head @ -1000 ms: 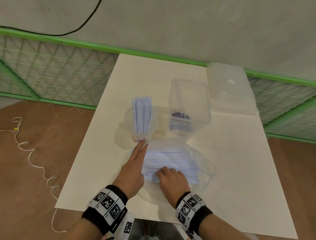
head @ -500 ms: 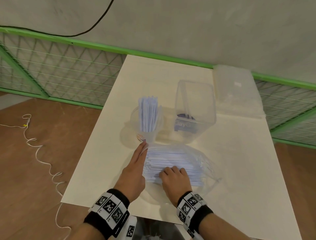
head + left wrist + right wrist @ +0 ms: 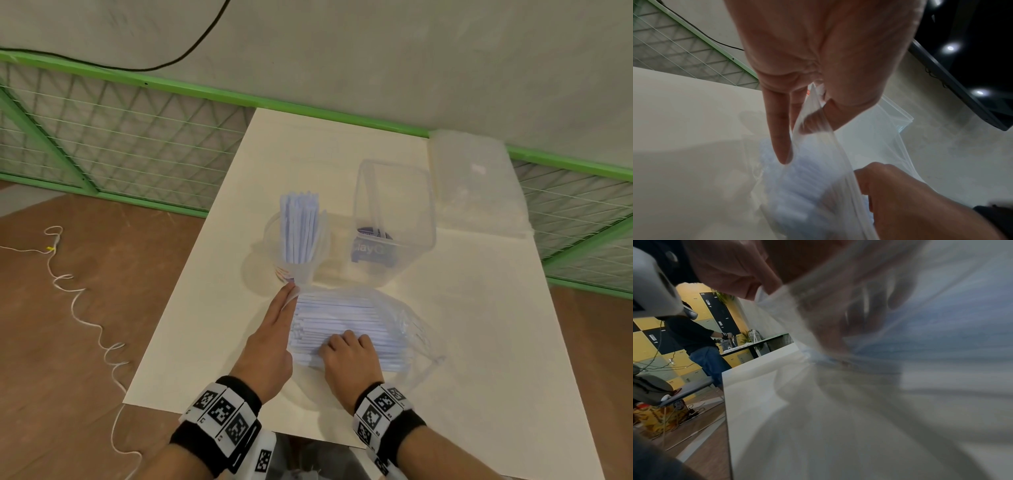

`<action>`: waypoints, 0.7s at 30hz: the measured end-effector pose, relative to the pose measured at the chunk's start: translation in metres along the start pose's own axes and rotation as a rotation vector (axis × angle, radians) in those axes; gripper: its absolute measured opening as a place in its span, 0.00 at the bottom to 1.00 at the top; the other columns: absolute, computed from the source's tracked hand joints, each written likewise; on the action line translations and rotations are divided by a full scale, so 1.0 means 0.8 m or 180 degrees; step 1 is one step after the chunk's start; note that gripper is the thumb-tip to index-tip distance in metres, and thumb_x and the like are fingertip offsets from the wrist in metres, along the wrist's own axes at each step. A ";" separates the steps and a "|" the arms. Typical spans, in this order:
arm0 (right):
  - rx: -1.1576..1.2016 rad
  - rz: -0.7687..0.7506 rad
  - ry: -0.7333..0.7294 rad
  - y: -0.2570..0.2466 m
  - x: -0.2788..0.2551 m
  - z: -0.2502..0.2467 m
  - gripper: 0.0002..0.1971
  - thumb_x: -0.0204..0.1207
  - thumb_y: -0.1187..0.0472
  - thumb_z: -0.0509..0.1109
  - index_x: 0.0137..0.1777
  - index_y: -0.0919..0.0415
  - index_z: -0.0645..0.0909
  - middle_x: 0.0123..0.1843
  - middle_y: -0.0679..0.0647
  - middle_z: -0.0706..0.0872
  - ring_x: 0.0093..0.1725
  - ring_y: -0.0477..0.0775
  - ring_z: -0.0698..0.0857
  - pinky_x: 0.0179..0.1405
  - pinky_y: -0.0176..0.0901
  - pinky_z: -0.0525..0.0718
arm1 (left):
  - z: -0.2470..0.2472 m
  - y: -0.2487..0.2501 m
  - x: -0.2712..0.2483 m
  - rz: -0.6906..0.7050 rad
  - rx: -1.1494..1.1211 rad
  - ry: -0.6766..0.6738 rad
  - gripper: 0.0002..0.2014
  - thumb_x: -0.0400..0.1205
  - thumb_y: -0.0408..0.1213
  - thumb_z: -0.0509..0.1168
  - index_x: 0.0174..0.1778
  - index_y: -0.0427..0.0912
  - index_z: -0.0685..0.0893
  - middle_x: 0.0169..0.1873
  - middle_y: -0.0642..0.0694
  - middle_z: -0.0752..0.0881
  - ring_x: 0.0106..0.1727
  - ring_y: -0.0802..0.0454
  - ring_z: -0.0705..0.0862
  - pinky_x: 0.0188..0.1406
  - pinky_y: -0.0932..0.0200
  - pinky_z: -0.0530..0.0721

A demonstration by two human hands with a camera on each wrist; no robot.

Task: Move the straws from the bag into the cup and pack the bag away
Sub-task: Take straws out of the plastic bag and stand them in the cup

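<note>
The left hand (image 3: 270,342) lies stretched forward, its fingers (image 3: 781,142) pinching the mouth edge of the clear bag (image 3: 407,325). The right hand (image 3: 349,359) curls its fingers inside the bag around the straws (image 3: 342,315). The bag lies flat on the white surface (image 3: 479,342), beside a green mesh fence (image 3: 120,144). Just beyond the left fingertips stands the cup (image 3: 298,253), holding more straws upright.

Your right hand's fingertips (image 3: 346,339) hidden inside the bag (image 3: 404,318), right wrist view smeared with blur, your forearms cut off at the head view's bottom edge
</note>
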State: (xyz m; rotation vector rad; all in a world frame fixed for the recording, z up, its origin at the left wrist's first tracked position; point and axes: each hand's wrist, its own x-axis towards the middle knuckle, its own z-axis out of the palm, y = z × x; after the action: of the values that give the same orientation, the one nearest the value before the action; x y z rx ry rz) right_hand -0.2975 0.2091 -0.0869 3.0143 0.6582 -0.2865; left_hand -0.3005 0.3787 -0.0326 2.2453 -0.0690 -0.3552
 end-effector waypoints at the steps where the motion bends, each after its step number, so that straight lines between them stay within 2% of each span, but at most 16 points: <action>1: -0.0014 -0.0012 0.0001 0.000 0.001 0.000 0.08 0.59 0.63 0.82 0.38 0.56 0.87 0.36 0.53 0.87 0.40 0.59 0.84 0.39 0.56 0.83 | 0.000 -0.001 0.000 0.0009 0.0008 -0.0001 0.52 0.70 0.12 0.57 0.85 0.57 0.46 0.81 0.72 0.40 0.79 0.57 0.67 0.73 0.57 0.77; 8: -0.0051 0.0034 -0.0037 -0.002 0.005 -0.004 0.10 0.51 0.65 0.83 0.32 0.57 0.86 0.33 0.53 0.85 0.36 0.59 0.84 0.34 0.55 0.83 | -0.002 -0.002 0.003 0.0050 0.0059 0.0019 0.51 0.71 0.12 0.57 0.85 0.56 0.48 0.82 0.71 0.41 0.78 0.60 0.67 0.70 0.61 0.78; 10: -0.0054 0.0051 -0.0164 -0.004 0.008 -0.006 0.10 0.52 0.66 0.82 0.31 0.57 0.85 0.33 0.54 0.85 0.36 0.60 0.84 0.35 0.56 0.82 | -0.001 -0.002 0.004 0.0050 0.0068 0.0018 0.51 0.71 0.12 0.57 0.85 0.56 0.48 0.82 0.71 0.41 0.78 0.61 0.67 0.70 0.61 0.78; 13: -0.0072 0.0059 -0.0416 -0.005 0.014 -0.009 0.05 0.63 0.65 0.76 0.39 0.58 0.87 0.40 0.54 0.87 0.45 0.62 0.84 0.45 0.59 0.81 | -0.001 -0.002 0.004 0.0006 0.0043 -0.0004 0.51 0.72 0.13 0.57 0.85 0.56 0.47 0.81 0.72 0.40 0.77 0.60 0.68 0.70 0.62 0.77; 19: -0.0238 -0.0061 -0.0591 -0.009 0.012 -0.010 0.11 0.77 0.63 0.65 0.58 0.58 0.82 0.55 0.57 0.87 0.58 0.63 0.80 0.61 0.61 0.73 | -0.003 -0.002 0.005 -0.0020 0.0040 -0.0043 0.51 0.72 0.13 0.58 0.85 0.57 0.46 0.81 0.73 0.38 0.76 0.60 0.69 0.70 0.62 0.77; 21: -0.0246 -0.0067 -0.0586 -0.009 0.014 -0.012 0.12 0.79 0.64 0.61 0.60 0.59 0.80 0.58 0.58 0.85 0.61 0.64 0.78 0.64 0.61 0.70 | -0.003 -0.001 0.006 -0.0031 0.0038 -0.0047 0.51 0.72 0.13 0.58 0.85 0.57 0.46 0.81 0.73 0.38 0.76 0.60 0.70 0.71 0.61 0.77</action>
State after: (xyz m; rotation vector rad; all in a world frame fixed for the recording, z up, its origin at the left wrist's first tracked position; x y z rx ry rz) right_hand -0.2888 0.2210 -0.0799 2.8641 0.6681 -0.5192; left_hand -0.2954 0.3807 -0.0329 2.2556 -0.0683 -0.3775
